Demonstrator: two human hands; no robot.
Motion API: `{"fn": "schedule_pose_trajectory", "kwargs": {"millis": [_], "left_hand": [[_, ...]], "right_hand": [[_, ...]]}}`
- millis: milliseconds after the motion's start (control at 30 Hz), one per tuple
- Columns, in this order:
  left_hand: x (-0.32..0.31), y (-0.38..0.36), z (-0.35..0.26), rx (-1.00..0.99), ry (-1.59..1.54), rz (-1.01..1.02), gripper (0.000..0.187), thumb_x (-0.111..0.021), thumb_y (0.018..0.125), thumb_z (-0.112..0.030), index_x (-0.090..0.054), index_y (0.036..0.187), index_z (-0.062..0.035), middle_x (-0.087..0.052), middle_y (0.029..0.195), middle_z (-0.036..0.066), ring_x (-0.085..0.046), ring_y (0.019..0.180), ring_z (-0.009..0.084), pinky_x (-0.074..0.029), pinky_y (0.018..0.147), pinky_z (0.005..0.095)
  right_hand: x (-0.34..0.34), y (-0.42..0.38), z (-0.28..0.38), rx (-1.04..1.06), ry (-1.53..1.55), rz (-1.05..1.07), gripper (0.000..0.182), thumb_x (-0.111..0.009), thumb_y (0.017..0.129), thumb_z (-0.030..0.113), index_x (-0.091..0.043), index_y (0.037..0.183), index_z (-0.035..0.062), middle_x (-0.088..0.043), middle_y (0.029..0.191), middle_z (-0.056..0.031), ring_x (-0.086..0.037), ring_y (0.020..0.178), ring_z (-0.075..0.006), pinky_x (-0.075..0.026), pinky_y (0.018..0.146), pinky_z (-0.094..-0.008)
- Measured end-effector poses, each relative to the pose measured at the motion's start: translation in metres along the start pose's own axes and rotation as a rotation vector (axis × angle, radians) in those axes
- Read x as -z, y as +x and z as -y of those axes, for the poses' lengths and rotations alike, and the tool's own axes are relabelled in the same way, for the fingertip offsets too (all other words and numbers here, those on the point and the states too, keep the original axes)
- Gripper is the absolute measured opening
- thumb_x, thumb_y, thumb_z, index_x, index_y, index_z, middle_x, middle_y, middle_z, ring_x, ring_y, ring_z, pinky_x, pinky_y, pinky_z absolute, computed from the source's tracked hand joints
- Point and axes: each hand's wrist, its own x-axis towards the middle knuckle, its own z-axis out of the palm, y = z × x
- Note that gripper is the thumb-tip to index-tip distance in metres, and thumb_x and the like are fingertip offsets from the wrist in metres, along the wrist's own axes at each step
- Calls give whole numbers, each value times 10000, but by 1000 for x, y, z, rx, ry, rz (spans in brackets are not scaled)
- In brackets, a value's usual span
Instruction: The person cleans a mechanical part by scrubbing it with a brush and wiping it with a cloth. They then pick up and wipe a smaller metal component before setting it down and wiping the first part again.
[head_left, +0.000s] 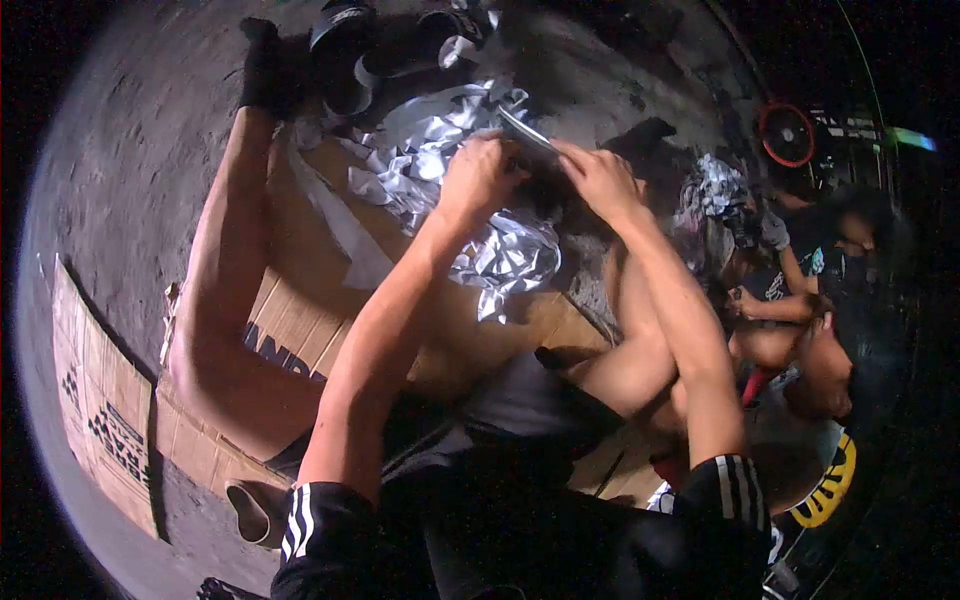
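Observation:
My right hand [600,182] pinches the near end of a thin silvery strip [524,127] between thumb and fingers. The strip slants up and to the left, over the gap between my hands. Close by on the left, my left hand [482,175] is closed with its fingers curled. A dark shape shows at its fingertips, too shadowed to name. Beneath and beyond my hands lies a heap of crumpled silvery sheet scraps [420,150], which spreads over cardboard between my legs. More of the shiny scraps [515,250] lie below my left wrist.
Flattened cardboard [310,310] lies under my legs, and another cardboard piece [105,420] is at the left. A brown shoe [255,512] is near my left hip. At the right sits another person [800,290], near a bundle of grey scraps [718,188]. A red-rimmed round object [786,134] stands behind.

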Motion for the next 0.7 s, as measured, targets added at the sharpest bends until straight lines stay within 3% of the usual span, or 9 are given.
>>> {"fn": "schedule_pose_trajectory", "kwargs": {"millis": [200,400,533,700], "left_hand": [[7,0,-6,-31,4,0,229,-779,769,-176,-733,926,-16,-686,954,201,-669,931,399,-534,840,470],[-3,5,13,-18,-27,3,212,-781,767,-200,-735,906,-47,-696,942,194,-670,924,398,-535,829,478],[6,6,5,-4,-15,72,218,-792,757,-212,-735,900,-58,-699,950,192,-671,926,391,-536,827,480],[10,9,-3,44,51,91,243,-801,756,-226,-739,932,-69,-702,967,186,-680,922,386,-542,820,481]], "right_hand": [[-7,18,-3,-33,-54,72,286,-609,971,264,-679,1245,218,-711,949,-188,-689,881,-392,-550,759,-473],[-6,-66,9,-28,110,-166,322,-632,963,168,-671,1281,187,-717,932,-198,-699,845,-380,-544,713,-435],[-14,-50,3,-71,-189,-57,381,-627,963,140,-634,1337,213,-715,918,-194,-694,838,-383,-541,704,-447],[-8,-26,13,-129,-223,-137,334,-632,956,147,-657,1285,197,-716,952,-192,-687,862,-413,-548,729,-486]]}}
